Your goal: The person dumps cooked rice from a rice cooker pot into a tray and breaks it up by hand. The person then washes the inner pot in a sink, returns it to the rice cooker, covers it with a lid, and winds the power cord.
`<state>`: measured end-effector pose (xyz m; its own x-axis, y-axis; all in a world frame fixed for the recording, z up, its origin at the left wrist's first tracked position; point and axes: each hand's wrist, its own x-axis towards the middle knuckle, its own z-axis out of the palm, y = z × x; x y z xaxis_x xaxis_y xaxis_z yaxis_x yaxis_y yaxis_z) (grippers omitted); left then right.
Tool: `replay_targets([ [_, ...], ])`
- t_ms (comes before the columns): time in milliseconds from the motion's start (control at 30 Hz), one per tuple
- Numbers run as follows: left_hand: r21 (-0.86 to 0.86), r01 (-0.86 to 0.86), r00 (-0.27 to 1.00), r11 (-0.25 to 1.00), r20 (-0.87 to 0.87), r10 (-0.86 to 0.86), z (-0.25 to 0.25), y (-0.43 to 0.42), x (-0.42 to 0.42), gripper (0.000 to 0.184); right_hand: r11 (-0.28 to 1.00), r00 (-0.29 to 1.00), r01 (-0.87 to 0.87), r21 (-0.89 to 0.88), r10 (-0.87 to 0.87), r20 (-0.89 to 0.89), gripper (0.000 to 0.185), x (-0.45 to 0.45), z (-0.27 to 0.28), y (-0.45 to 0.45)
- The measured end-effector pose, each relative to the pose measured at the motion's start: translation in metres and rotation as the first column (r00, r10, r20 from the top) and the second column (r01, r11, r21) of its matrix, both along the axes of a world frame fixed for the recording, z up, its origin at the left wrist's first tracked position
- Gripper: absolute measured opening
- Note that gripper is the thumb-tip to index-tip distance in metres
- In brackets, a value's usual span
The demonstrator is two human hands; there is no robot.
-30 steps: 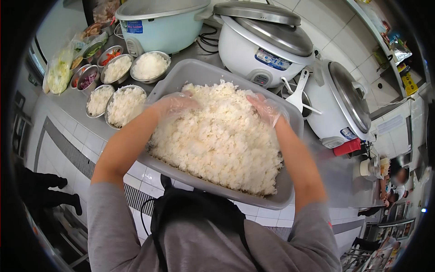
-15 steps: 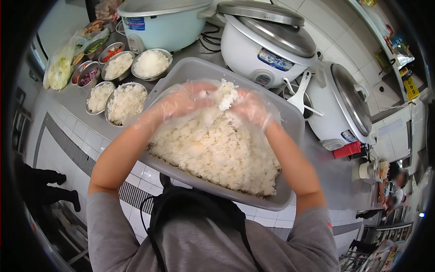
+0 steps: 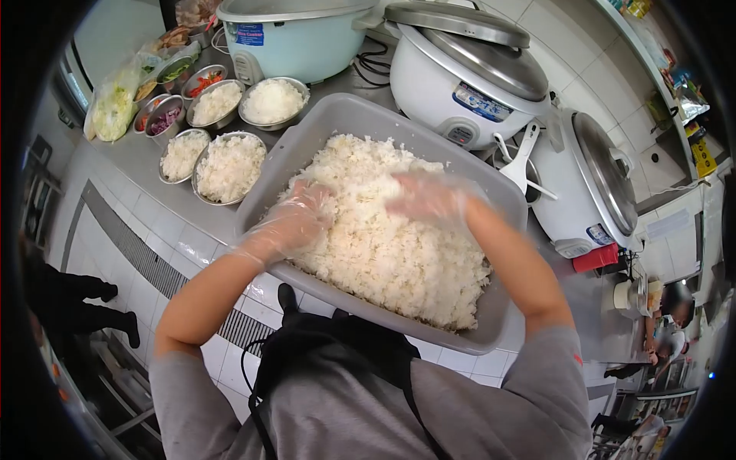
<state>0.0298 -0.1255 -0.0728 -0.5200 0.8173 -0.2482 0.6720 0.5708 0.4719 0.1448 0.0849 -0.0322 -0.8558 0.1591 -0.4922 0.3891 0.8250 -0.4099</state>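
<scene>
Cooked white rice (image 3: 383, 253) is heaped in a large grey plastic tub (image 3: 498, 314). My left hand (image 3: 303, 218), in a clear plastic glove, rests against the left side of the heap, its fingers apart and touching the rice. Over the upper right of the heap is my right hand (image 3: 429, 195), also gloved and blurred by motion. Its fingers stretch leftward on the rice surface, and some fingertips are hard to make out. No clump shows in either hand.
Metal bowls of rice (image 3: 230, 169) stand left of the tub, near bowls of cut vegetables (image 3: 165, 121) and bagged lettuce (image 3: 115, 111). Behind are a pale blue rice cooker (image 3: 299, 50) and white rice cookers (image 3: 437, 84). A white rice paddle (image 3: 521, 161) leans at right. Other people are nearby.
My hands have come apart and down from the tub's far side onto the rice. The clump between them is no longer held up. The view has shifted slightly.
</scene>
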Motion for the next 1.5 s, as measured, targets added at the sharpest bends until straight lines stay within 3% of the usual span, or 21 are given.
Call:
replay_targets([
  [33, 0.008, 0.014, 0.997, 1.0, 0.07, -0.014, 0.013, -0.002, 0.008, 0.046, 0.961, 0.988, -0.143, 0.235, 0.152, -0.02, 0.076, 0.026, 0.013, -0.012],
  [100, 0.002, 0.043, 0.989, 0.999, 0.142, -0.043, 0.012, -0.001, 0.016, 0.044, 0.954, 0.998, -0.053, 0.294, 0.062, -0.02, 0.076, 0.077, 0.016, -0.035],
  [167, 0.092, 0.341, 0.939, 0.936, 0.009, -0.343, -0.003, 0.005, 0.022, 0.043, 0.952, 0.994, 0.106, 0.287, -0.094, -0.057, 0.079, 0.11, -0.027, -0.048],
  [267, 0.036, 0.356, 0.924, 0.934, 0.139, -0.357, 0.015, 0.036, 0.053, 0.042, 0.915, 0.911, 0.401, 0.036, -0.394, -0.126, 0.081, 0.112, -0.04, -0.059],
  [300, 0.053, 0.2, 0.962, 0.978, 0.179, -0.206, 0.002, 0.051, 0.061, 0.043, 0.941, 0.914, 0.32, 0.109, -0.276, -0.296, 0.078, 0.11, -0.056, -0.055],
  [400, 0.357, 0.274, 0.881, 0.893, 0.279, -0.382, 0.019, 0.078, 0.065, 0.047, 0.901, 0.841, 0.327, 0.286, -0.14, -0.522, 0.062, 0.099, -0.069, -0.044],
  [467, 0.466, 0.288, 0.865, 0.836, 0.248, -0.436, 0.024, 0.101, 0.073, 0.049, 0.8, 0.518, 0.277, -0.533, -0.591, -0.618, 0.044, 0.09, -0.074, -0.026],
  [500, 0.569, 0.291, 0.85, 0.769, 0.215, -0.481, 0.025, 0.111, 0.075, 0.051, 0.797, 0.515, 0.287, -0.532, -0.596, -0.616, 0.044, 0.09, -0.067, -0.01],
  [567, 0.553, 0.394, 0.874, 0.734, 0.021, -0.485, 0.037, 0.124, 0.066, 0.05, 0.962, 0.878, 0.271, 0.044, -0.228, -0.421, 0.028, 0.098, -0.049, 0.021],
  [600, 0.517, 0.492, 0.864, 0.7, -0.191, -0.466, 0.043, 0.128, 0.061, 0.049, 0.959, 0.874, 0.281, 0.042, -0.237, -0.424, 0.028, 0.098, -0.033, 0.018],
  [667, 0.521, 0.473, 0.877, 0.711, -0.195, -0.44, 0.051, 0.127, 0.055, 0.043, 0.89, 0.858, 0.397, 0.225, -0.273, -0.435, 0.028, 0.095, 0.006, 0.01],
  [733, 0.308, 0.412, 0.911, 0.858, -0.149, -0.384, 0.072, 0.121, 0.055, 0.035, 0.883, 0.808, 0.415, 0.221, -0.245, -0.536, 0.033, 0.099, 0.0, 0.02],
  [900, 0.286, 0.365, 0.929, 0.886, -0.178, -0.325, 0.073, 0.121, 0.064, 0.038, 0.966, 0.657, 0.255, -0.048, -0.21, -0.724, 0.032, 0.098, -0.006, 0.037],
  [1033, 0.387, 0.456, 0.884, 0.801, -0.298, -0.359, 0.046, 0.123, 0.048, 0.04, 0.784, 0.734, 0.487, -0.385, -0.606, -0.307, 0.042, 0.105, 0.004, 0.025],
  [1100, 0.431, 0.481, 0.877, 0.764, -0.249, -0.412, 0.02, 0.11, 0.024, 0.032, 0.752, 0.713, 0.625, -0.209, -0.659, -0.238, 0.06, 0.13, -0.012, 0.024],
  [1167, 0.359, 0.406, 0.91, 0.84, -0.077, -0.407, 0.014, 0.086, 0.003, 0.024, 0.902, 0.901, 0.432, 0.018, -0.432, 0.029, 0.078, 0.155, -0.011, 0.013],
  [1233, 0.175, 0.373, 0.927, 0.911, -0.029, -0.374, -0.002, 0.055, -0.021, 0.022, 0.802, 0.803, 0.596, 0.043, -0.594, -0.039, 0.081, 0.183, -0.062, -0.008],
  [1267, 0.124, 0.416, 0.909, 0.901, -0.098, -0.406, -0.024, 0.041, -0.038, 0.021, 0.682, 0.696, 0.711, -0.17, -0.717, 0.032, 0.08, 0.189, -0.068, -0.026],
  [1300, 0.085, 0.408, 0.907, 0.909, 0.079, -0.414, -0.041, 0.026, -0.045, 0.027, 0.515, 0.586, 0.778, -0.36, -0.802, 0.119, 0.079, 0.19, -0.071, -0.039],
  [1433, 0.086, 0.293, 0.868, 0.952, 0.394, -0.303, -0.023, 0.01, 0.006, 0.066, 0.59, 0.692, 0.684, -0.429, -0.711, 0.126, 0.077, 0.176, -0.081, -0.056],
  [1500, 0.173, 0.302, 0.857, 0.937, 0.381, -0.347, -0.037, 0.016, 0.023, 0.076, 0.673, 0.64, 0.729, -0.124, -0.734, -0.228, 0.068, 0.127, -0.049, -0.095],
])
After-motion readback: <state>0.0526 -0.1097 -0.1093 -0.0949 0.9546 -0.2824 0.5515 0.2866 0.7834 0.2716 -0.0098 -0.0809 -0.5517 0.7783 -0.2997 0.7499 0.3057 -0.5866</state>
